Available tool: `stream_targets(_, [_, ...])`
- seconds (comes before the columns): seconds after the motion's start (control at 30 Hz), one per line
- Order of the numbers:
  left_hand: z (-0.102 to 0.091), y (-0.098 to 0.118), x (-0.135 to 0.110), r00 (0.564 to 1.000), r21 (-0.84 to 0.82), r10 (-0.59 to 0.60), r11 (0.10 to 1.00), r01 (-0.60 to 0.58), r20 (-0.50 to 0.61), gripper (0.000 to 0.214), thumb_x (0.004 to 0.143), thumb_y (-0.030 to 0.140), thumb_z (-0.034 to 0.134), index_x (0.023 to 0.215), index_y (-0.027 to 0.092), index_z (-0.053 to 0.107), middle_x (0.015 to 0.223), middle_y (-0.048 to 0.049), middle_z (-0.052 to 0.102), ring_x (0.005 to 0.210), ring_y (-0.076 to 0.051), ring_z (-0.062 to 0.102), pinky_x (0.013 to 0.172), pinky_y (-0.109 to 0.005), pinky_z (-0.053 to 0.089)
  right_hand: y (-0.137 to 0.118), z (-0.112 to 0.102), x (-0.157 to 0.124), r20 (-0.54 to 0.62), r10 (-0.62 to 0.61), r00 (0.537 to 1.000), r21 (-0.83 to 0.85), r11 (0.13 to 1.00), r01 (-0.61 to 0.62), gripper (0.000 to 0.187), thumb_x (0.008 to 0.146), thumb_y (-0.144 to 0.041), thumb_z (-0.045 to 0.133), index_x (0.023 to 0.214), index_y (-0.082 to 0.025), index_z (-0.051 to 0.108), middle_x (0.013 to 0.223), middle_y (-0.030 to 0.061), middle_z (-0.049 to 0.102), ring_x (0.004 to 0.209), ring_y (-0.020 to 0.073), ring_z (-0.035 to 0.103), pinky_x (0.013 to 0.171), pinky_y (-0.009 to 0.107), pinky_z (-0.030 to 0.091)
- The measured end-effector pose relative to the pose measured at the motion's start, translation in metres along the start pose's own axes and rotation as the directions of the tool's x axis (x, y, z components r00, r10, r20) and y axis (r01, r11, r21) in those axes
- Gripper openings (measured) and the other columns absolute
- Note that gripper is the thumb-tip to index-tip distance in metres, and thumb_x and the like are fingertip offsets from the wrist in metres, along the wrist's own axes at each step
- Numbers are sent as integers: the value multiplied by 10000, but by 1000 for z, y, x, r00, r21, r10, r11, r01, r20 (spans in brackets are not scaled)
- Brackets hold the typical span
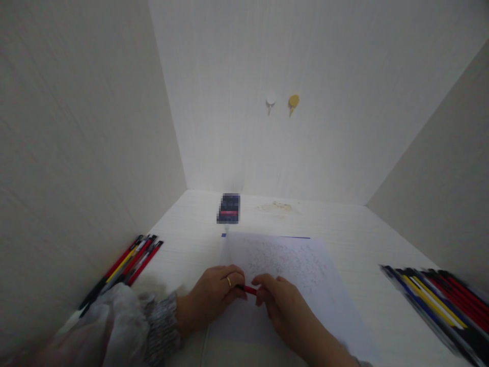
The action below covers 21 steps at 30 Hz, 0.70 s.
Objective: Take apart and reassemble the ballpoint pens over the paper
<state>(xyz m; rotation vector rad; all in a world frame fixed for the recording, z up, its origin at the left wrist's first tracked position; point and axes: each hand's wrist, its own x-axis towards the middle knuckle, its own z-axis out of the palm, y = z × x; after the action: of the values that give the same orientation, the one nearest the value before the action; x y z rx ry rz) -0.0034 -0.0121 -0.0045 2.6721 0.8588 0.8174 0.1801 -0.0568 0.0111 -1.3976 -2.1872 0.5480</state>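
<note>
A red pen (250,290) with a dark end lies between my two hands, above the white paper (244,323). My left hand (216,293), with a ring on one finger, is closed around the pen's dark end. My right hand (284,308) pinches the red barrel from the other side. Fingers cover both ends of the pen, so I cannot tell whether a cap is on it. Dense small scribble marks fill the upper part of the paper.
Several red, yellow and black pens (132,260) lie along the left wall; another bunch of pens (435,300) lies at the right. Behind the paper is a dark, blurred-out object (229,209). A white hook (271,99) and a yellow hook (293,102) are on the back wall.
</note>
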Motion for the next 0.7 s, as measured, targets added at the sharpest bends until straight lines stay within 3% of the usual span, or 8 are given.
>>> stream_targets(0.17, [2,0,-2,999,-72,-19,997,21,28,149,792,298,468,808,169,539,810,-18,579,713,-96,547,655,-184,432,0,0,2,50,52,997,138,989,-58,258,787,-81,309,965,-192,459,629,-16,616,576,101,538,562,204,365])
stream_targets(0.33, [1,0,-2,996,-3,17,1000,-17,90,150,809,262,440,878,188,551,839,-21,583,724,-107,554,658,-193,438,-4,0,2,78,72,994,191,978,-85,228,819,-136,290,981,-187,443,625,-6,599,585,107,544,554,206,377])
stream_targets(0.4, [0,1,-1,995,9,16,1000,-17,101,154,820,235,419,856,188,561,827,-18,586,710,-104,553,652,-191,438,-5,-1,1,40,61,997,139,988,-66,208,798,-173,372,990,-189,448,720,17,595,650,122,544,577,222,387])
stream_targets(0.53, [0,1,0,999,-14,-32,999,32,0,155,815,224,424,873,175,559,835,-30,581,730,-110,550,670,-200,442,-1,-7,-1,-115,-55,992,-107,993,43,302,676,-158,552,967,-200,482,930,53,535,830,174,498,703,295,382])
stream_targets(0.7, [-1,-1,0,991,-46,-119,992,116,-57,141,803,221,439,842,184,569,829,-23,577,724,-103,548,672,-200,446,3,-11,1,-135,-105,985,-235,969,72,132,719,-102,497,809,-193,523,760,21,554,710,153,487,637,273,370])
